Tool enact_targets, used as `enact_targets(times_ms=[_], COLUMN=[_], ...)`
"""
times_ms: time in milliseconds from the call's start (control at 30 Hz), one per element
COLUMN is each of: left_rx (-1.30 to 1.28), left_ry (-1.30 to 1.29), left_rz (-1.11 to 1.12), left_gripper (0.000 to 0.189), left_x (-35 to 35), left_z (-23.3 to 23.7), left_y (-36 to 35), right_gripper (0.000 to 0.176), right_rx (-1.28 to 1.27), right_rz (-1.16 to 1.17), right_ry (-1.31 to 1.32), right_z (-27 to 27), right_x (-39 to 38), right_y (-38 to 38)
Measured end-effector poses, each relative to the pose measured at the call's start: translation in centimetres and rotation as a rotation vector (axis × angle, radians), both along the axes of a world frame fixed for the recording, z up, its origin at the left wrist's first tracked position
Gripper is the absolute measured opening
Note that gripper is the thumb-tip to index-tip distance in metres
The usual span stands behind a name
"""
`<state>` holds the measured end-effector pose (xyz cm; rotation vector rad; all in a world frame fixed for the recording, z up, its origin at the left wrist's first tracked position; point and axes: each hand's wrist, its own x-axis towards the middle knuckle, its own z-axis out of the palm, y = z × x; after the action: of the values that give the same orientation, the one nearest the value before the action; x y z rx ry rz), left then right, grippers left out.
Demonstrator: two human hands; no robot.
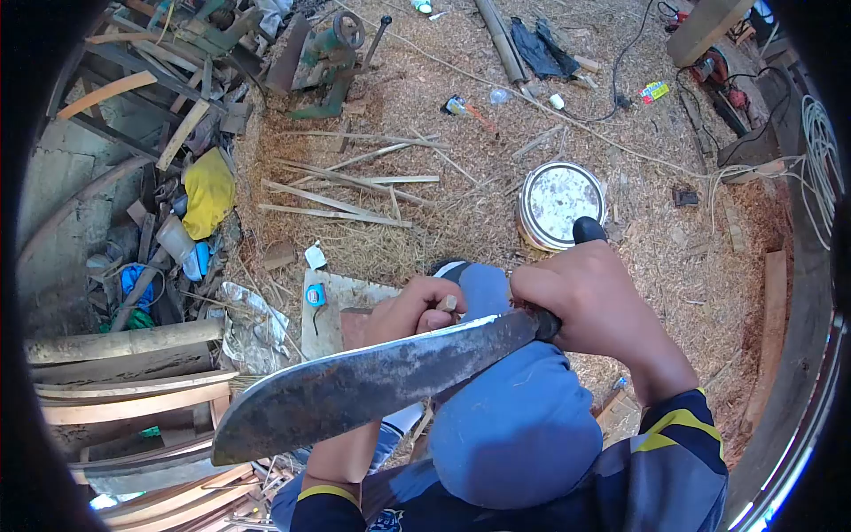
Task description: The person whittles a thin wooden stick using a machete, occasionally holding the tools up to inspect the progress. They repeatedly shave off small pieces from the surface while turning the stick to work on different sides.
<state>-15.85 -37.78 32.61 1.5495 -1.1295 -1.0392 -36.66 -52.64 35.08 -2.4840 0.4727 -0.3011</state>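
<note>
My right hand (589, 288) is closed around the dark handle of a machete (355, 390). Its broad, stained blade reaches across to the lower left, with a bright edge along the top. Just beyond the blade, my left hand (403, 312) is curled around a thin wooden stick (449, 303), whose pale cut end pokes out by the thumb. Most of the stick is hidden by the fingers and blade. Under the machete is my bent knee in blue-grey trousers (519, 426). A blue tape measure (315, 294) lies on a flat board (341, 288) left of that hand.
Wood shavings cover the ground. Ahead lie several thin wooden strips (346, 182) and a round, white-topped tin (561, 204). A green metal machine (332, 62) stands farther off. Scrap wood and a yellow cloth (208, 192) are heaped left; coiled cable (820, 160) hangs right.
</note>
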Motion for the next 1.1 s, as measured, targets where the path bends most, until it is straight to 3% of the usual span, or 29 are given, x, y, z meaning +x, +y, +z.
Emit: enact_targets(times_ms=[133,233,733,933,1100], left_rx=[-0.054,0.039,0.03,-0.048,-0.201], left_ry=[-0.266,-0.126,-0.222,-0.329,-0.448], left_rz=[-0.121,-0.035,-0.052,-0.103,-0.163], left_gripper=[0.017,0.023,0.024,0.024,0.036], left_x=[0.0,-0.6,-0.7,-0.3,-0.1], left_z=[0.4,0.6,0.5,0.3,1.2], left_y=[0.5,0.2,0.1,0.1,-0.1], right_gripper=[0.023,0.023,0.018,0.019,0.019], right_rx=[-0.012,-0.021,-0.024,-0.043,-0.048], right_rz=[0.0,0.006,-0.003,0.031,0.026], right_ry=[-0.016,-0.002,-0.006,0.023,-0.043], right_z=[0.0,0.1,-0.3,0.2,0.4], right_x=[0.3,0.2,0.2,0.2,0.1], right_y=[0.0,0.0,-0.1,-0.3,0.0])
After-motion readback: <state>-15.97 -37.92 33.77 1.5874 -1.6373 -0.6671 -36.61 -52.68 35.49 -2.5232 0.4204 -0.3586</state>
